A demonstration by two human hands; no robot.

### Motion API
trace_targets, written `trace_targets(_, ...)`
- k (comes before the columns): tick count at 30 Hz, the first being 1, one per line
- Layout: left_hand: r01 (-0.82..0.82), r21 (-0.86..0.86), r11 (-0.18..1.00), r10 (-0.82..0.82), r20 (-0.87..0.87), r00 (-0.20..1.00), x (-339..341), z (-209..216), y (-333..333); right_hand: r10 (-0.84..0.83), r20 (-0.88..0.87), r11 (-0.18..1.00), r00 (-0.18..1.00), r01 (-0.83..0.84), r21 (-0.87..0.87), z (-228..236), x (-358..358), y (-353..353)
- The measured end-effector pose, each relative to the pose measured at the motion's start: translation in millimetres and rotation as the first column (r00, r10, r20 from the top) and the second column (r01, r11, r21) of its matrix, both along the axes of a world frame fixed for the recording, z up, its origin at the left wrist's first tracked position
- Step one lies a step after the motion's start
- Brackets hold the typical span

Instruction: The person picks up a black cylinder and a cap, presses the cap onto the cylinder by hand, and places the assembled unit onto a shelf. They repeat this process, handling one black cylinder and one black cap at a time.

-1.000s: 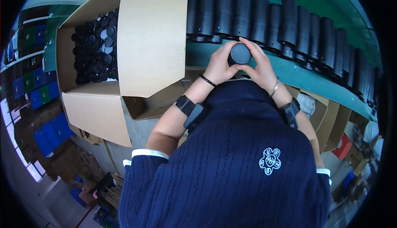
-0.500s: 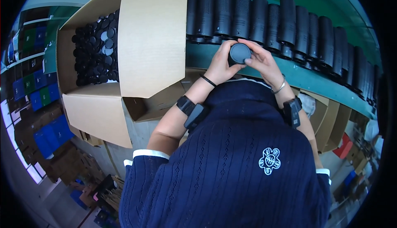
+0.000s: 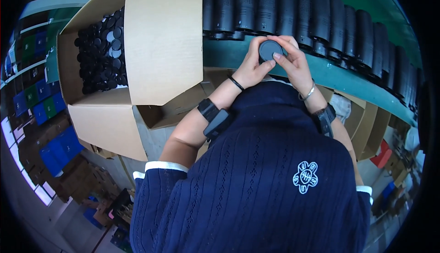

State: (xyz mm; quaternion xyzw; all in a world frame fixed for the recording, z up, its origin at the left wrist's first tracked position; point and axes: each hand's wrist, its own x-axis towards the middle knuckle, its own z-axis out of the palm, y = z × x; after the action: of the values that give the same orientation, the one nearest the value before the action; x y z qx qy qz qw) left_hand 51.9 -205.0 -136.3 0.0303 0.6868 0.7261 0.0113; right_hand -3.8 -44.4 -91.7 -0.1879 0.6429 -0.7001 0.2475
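Both hands are closed around a dark round cap (image 3: pixel 270 50): the left hand (image 3: pixel 251 71) curls along its left side, and the right hand (image 3: pixel 295 67) grips from its right, thumb set against the lower edge of its flat face. That puts the cap between the two hands, its face toward the camera; whether a longer body runs beneath it is hidden. Around and behind the cap spreads the green tabletop (image 3: pixel 224 56). Beyond the cap, and on to its right, runs a row of black cylinders (image 3: pixel 266 8). Well to the left of the cap stands an open cardboard box (image 3: pixel 165 37) holding many small black discs (image 3: pixel 94 63), some showing paler faces.
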Motion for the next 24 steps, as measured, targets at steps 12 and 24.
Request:
trace_targets(12,-0.074,-0.302,0.951,0.033,-0.139,0.99,12.8,10.2,-10.7,0.133,-0.477,0.944,0.869,0.036,0.328,3.1,12.3,1.4)
trace_targets(24,-0.194,-0.338,0.921,0.127,-0.209,0.97,12.6,15.2,2.7,0.096,-0.509,0.925,0.855,0.113,0.363,3.2,19.6,1.6)
